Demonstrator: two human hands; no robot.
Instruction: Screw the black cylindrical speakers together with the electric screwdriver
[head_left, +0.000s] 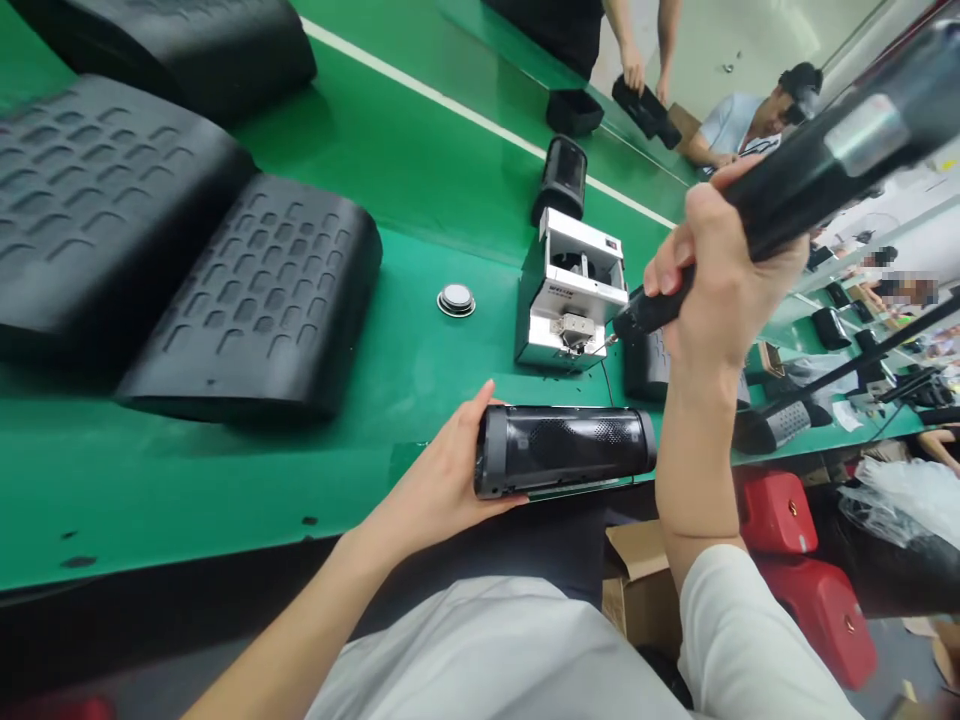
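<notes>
My left hand grips one end of a black speaker with a perforated front, lying lengthwise at the table's near edge. My right hand is wrapped around a black electric screwdriver, tilted with its thick end up to the right. The driver's narrow tip points down-left at the front of a white and black screw feeder; whether it touches a screw there is too small to tell. A small round silver-rimmed disc lies on the table left of the feeder.
Large black textured housings stand on the green table at the left. Another black speaker is behind the feeder. Across the table a co-worker's hands hold a black part. Red containers and a cardboard box sit below at right.
</notes>
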